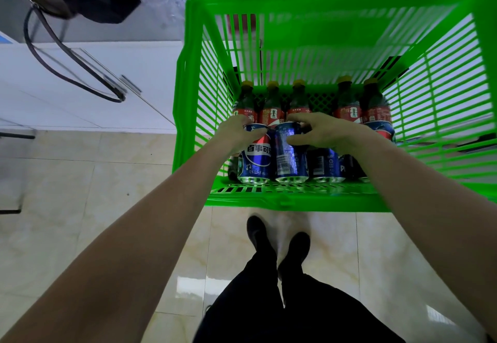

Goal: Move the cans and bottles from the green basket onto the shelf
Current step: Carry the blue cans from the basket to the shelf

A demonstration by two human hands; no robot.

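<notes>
Bare forearms, black trousers [309, 313], black shoes [258, 231]

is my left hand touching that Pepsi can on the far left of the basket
Touching. In the head view, the left hand wraps over the top of the leftmost Pepsi can, with no gap showing between them.

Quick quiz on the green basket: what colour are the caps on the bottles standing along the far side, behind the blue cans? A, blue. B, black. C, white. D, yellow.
D: the bottles standing behind the blue cans in the green basket all show yellow caps above red labels.
</notes>
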